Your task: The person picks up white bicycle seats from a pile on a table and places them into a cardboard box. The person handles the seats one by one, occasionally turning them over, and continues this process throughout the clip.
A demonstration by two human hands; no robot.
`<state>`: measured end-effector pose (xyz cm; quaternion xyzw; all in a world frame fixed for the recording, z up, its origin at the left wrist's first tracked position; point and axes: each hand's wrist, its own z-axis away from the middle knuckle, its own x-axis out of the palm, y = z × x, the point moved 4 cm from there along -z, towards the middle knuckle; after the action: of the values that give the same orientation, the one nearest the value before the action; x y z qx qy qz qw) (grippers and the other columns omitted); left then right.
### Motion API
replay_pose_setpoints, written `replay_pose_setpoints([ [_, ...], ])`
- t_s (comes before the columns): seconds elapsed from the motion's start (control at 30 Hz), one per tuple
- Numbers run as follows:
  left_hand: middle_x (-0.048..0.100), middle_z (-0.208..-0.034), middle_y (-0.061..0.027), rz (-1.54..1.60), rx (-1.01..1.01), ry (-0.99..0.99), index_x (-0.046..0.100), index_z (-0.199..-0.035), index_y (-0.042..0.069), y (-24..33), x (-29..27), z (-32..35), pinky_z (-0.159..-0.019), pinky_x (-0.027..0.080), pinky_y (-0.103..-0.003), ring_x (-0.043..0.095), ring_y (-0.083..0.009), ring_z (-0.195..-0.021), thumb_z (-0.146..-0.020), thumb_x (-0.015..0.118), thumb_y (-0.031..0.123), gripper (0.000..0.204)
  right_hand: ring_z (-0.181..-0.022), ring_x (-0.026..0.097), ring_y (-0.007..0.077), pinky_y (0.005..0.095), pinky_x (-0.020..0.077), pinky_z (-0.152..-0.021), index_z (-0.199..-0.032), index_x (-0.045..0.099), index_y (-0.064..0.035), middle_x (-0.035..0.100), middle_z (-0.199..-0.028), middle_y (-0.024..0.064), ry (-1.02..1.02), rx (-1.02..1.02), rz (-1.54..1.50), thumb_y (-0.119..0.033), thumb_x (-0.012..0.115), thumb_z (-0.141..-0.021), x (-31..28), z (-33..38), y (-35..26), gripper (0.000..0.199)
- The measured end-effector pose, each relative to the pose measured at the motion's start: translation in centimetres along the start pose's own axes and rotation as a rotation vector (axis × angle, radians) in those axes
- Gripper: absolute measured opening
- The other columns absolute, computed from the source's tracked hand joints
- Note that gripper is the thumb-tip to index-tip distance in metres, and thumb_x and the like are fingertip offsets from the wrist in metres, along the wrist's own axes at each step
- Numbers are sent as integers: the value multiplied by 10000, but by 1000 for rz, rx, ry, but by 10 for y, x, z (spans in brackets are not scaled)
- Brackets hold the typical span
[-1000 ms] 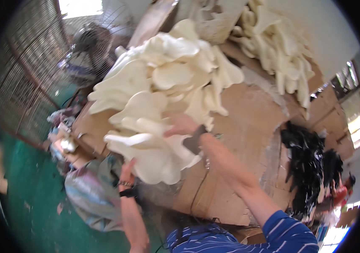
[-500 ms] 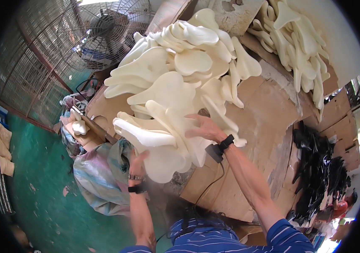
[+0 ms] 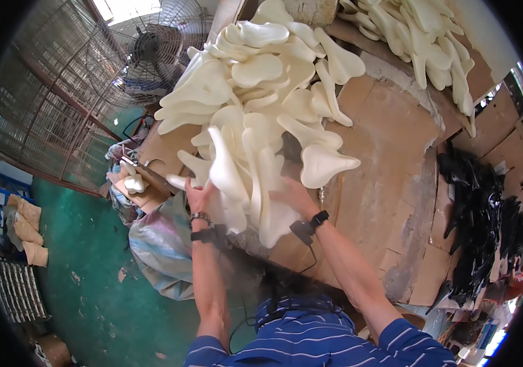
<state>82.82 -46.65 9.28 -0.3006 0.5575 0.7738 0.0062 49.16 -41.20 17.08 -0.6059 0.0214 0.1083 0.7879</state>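
A big heap of cream foam saddle-shaped pieces (image 3: 261, 92) lies on a cardboard-covered table (image 3: 390, 159). At its near edge stands a bunch of these foam pieces (image 3: 246, 177) on edge. My left hand (image 3: 199, 197) presses against the bunch's left side, with a bracelet and a black band at the wrist. On the right side of the same bunch rests my right hand (image 3: 295, 196), fingers spread on the foam, a black watch at its wrist. The two hands squeeze the bunch between them.
A second heap of cream foam pieces (image 3: 426, 43) lies at the back right. Black parts (image 3: 481, 214) are piled at the right. A plastic sack (image 3: 157, 251) sits by the table's left edge on the green floor (image 3: 90, 293). A large fan (image 3: 157, 49) and wire fencing (image 3: 47, 104) stand at the left.
My left hand rose from below the table edge to the foam bunch. My right hand shifted from the top of the pile to the bunch's right side. The view swung left.
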Motion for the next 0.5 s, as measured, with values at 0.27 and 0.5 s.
replay_pose_setpoints([
  [0.27, 636, -1276, -282, -90, -86, 0, 457, -1484, 71, -145, 50, 18, -1000, 496, -442, 643, -368, -1151, -729, 882, 420, 934, -1023, 710, 350, 435, 536, -897, -1250, 679, -65, 740, -1098, 196, 228, 115, 502, -534, 841, -696, -16, 44, 52, 743],
  [0.5, 378, -1498, -260, -262, 132, 434, 402, -1531, 232, -117, 10, 38, -1106, 384, -498, 441, -424, -1339, -740, 862, 414, 933, -986, 729, 266, 384, 560, -847, -1249, 664, -41, 749, -1088, 163, 256, 146, 246, -453, 874, -714, 8, 63, 23, 707],
])
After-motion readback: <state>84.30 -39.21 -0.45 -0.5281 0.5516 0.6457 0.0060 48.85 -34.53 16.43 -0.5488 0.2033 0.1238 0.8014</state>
